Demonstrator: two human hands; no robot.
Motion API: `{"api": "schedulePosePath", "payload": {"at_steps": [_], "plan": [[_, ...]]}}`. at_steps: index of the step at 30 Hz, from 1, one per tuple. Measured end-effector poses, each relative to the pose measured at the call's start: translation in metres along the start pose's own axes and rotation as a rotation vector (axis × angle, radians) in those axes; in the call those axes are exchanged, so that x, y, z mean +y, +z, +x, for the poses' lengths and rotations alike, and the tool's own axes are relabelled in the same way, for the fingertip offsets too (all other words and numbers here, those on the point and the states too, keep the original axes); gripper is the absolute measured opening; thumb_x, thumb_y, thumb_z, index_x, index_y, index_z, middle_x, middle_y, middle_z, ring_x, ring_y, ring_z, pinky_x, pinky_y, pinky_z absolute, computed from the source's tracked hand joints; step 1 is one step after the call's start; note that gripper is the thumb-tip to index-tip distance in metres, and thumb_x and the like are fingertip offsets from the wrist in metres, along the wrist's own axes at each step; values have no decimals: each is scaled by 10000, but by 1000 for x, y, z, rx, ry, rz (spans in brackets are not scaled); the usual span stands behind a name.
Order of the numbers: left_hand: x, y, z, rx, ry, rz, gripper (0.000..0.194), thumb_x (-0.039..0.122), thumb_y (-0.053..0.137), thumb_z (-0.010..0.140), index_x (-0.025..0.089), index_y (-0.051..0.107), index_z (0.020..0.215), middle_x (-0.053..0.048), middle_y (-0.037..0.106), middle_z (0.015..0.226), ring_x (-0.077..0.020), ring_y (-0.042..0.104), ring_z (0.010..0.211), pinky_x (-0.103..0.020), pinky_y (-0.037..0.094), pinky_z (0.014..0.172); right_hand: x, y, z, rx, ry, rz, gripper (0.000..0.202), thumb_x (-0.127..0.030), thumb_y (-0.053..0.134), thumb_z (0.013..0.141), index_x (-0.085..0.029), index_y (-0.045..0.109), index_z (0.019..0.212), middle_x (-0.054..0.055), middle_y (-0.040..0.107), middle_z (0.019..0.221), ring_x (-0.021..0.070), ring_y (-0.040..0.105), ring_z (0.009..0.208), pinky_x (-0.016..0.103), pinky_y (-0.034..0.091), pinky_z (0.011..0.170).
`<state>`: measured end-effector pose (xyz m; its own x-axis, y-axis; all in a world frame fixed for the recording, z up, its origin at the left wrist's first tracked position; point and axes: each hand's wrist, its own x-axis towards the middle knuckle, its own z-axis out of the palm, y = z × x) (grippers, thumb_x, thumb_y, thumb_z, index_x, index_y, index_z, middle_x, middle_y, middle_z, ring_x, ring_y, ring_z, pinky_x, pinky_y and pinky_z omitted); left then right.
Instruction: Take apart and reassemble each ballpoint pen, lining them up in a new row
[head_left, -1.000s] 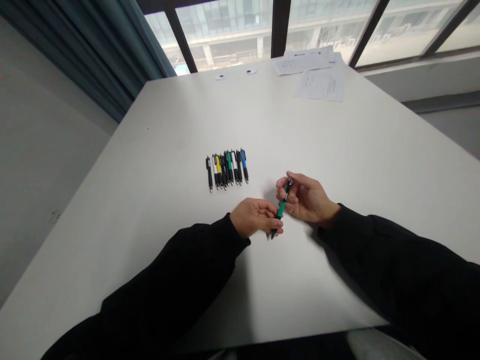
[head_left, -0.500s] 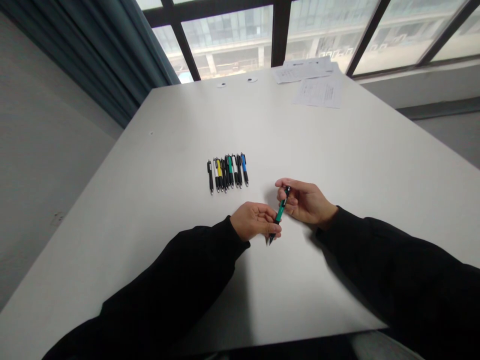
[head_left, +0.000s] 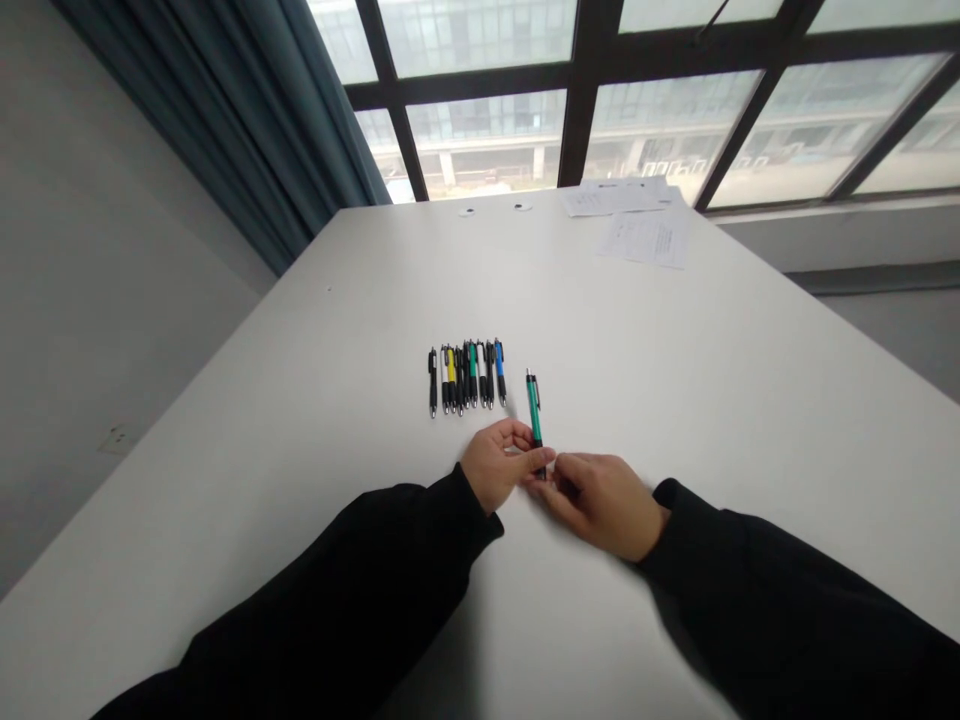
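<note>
A green pen with a black grip (head_left: pixel 534 405) stands tilted away from me, its clicker end up and clip to the right. My left hand (head_left: pixel 501 465) pinches the pen by its black grip, between thumb and fingers. At the pen's lower end, the fingers of my right hand (head_left: pixel 600 500) are closed, meeting my left fingertips. The pen's tip is hidden among the fingers. Just beyond my left hand lies a row of several pens, among them a yellow pen (head_left: pixel 451 375), a blue pen (head_left: pixel 500 368) and, slightly apart on the left, a black pen (head_left: pixel 433 382).
The white table (head_left: pixel 360 400) reaches to the window. Printed papers (head_left: pixel 645 235) lie at its far right, and two small round fittings (head_left: pixel 466 212) sit by the far edge. A blue-grey curtain (head_left: pixel 277 120) hangs at the left; a wall socket (head_left: pixel 116 438) is below it.
My right hand has moved from the pen's clicker end down to its tip end. The pen now points more upright and away. The view has tilted up a little.
</note>
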<state>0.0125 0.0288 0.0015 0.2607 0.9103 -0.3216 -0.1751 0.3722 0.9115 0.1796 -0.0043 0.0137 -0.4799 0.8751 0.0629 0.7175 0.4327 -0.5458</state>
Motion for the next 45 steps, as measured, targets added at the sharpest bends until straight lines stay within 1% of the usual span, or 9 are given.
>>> {"api": "schedulePosePath", "payload": {"at_steps": [3,7,10,14,17,19,24,37,45], "plan": [[1,1,-1,65,-8,-29,500,375,899,503,116,550,752,45,586,615,-98,627,548,-209,544,526,-1,3,2,-14,22,-167,330,-381,386,962,-165,564,787,55,655,706,147,555,575,279,292,568],[0,0,1,32,-37,-69,486,381,889,538,91,611,812,2,627,689,-112,651,641,-248,570,646,5,1,6,-56,-7,-289,355,-338,321,986,-160,584,827,66,680,728,166,610,610,291,284,569],[-2,-1,2,51,-42,-99,567,398,893,532,100,596,913,-20,644,771,-172,700,741,-315,581,749,26,-11,14,-8,166,-417,391,-352,307,995,-164,595,810,81,691,731,188,636,629,292,286,560],[-5,-4,1,23,-38,-16,532,444,853,596,119,560,898,-14,625,750,-200,708,721,-339,587,694,71,-36,20,61,494,-585,384,-371,329,984,-157,622,860,126,708,780,243,669,691,291,335,572],[-9,-7,1,-34,-13,50,482,485,800,659,121,556,860,-16,627,705,-182,694,679,-308,575,637,95,-49,19,69,616,-619,418,-398,301,988,-154,630,904,145,708,803,283,683,731,315,392,601],[-11,-8,1,-54,6,85,469,509,770,686,123,557,847,-19,631,682,-174,687,660,-292,564,614,101,-52,17,69,650,-617,429,-402,293,989,-148,633,925,156,706,807,295,688,747,333,423,625],[-12,-9,-1,-73,19,139,452,524,739,713,126,559,829,-17,627,674,-168,676,621,-286,551,578,98,-52,17,79,681,-590,449,-403,292,986,-124,641,941,179,697,811,309,695,759,351,449,639],[-7,-5,-3,-101,26,138,492,556,758,664,120,562,779,-15,614,617,-146,644,545,-248,523,506,96,-56,18,74,759,-568,485,-426,292,984,-99,649,956,202,696,829,322,694,795,365,456,668],[-8,-6,-4,-128,34,161,471,541,749,688,117,565,782,-24,629,627,-142,643,544,-247,522,506,99,-54,18,92,751,-562,466,-427,299,982,-107,637,972,200,696,823,323,689,774,367,438,648]]}}
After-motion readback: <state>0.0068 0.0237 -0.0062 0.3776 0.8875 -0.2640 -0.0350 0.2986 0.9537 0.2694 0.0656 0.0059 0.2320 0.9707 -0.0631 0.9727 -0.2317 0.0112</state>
